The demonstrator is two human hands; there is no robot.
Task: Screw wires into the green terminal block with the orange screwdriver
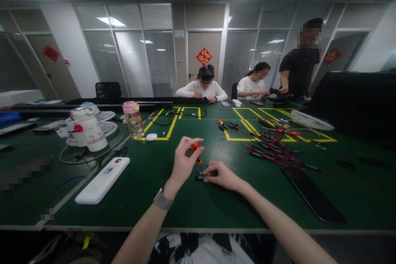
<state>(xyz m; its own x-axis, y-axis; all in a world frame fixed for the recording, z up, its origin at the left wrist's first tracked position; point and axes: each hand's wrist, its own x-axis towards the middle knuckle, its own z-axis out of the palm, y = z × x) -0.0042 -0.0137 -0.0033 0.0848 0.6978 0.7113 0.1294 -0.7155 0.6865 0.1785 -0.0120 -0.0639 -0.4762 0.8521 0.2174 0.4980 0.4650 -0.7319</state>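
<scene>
In the head view, my left hand [185, 157] is closed around the handle of a small orange and black screwdriver [199, 159]. Its thin shaft points down at a small green circuit board [200, 177] on the table; I cannot tell whether the tip sits in a screw. My right hand [220, 175] pinches that board at its right end, with thumb and fingers low over the tabletop. A short blue wire [196, 169] rises from the board's left part. The fingers hide the board's right end.
To the right lie a pile of wired circuit boards [269, 148], a black phone-like slab [312, 194] and a red-handled tool [287, 132]. On the left are a white power bank [102, 181], a pink-lidded bottle [133, 119] and a white jug [88, 130]. Several people work across the table.
</scene>
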